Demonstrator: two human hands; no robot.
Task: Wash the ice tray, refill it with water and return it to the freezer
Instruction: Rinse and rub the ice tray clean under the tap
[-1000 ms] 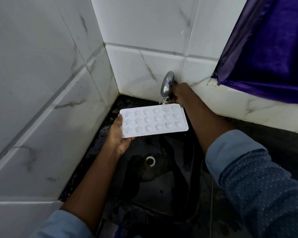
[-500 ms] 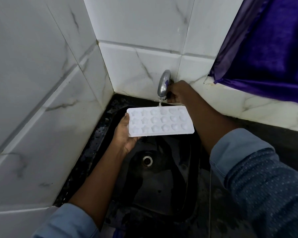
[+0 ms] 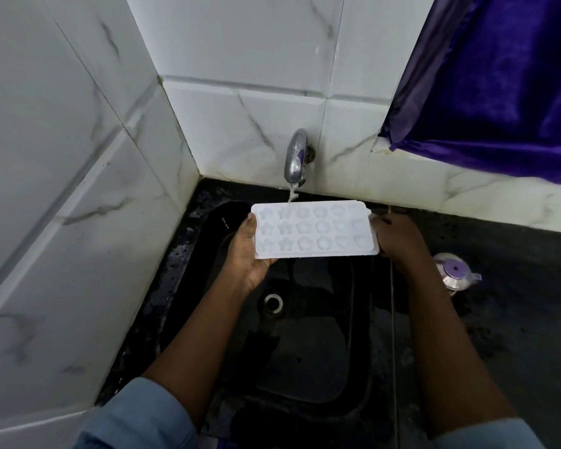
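A white ice tray (image 3: 314,230) with star, flower and heart shaped cells is held level over the black sink (image 3: 305,351). My left hand (image 3: 246,254) grips its left end from below, thumb on the rim. My right hand (image 3: 395,236) holds its right end. A thin stream of water runs from the chrome tap (image 3: 294,160) onto the tray's far edge, near the second cell from the left.
White marble-look tiles wall in the left and back. A purple curtain (image 3: 499,76) hangs at upper right. A small round purple-topped object (image 3: 455,273) lies on the dark counter (image 3: 515,319) right of the sink. The drain (image 3: 273,302) sits below the tray.
My right hand has left the tap handle and taken hold of the tray's right end. The tray has stayed under the running water.
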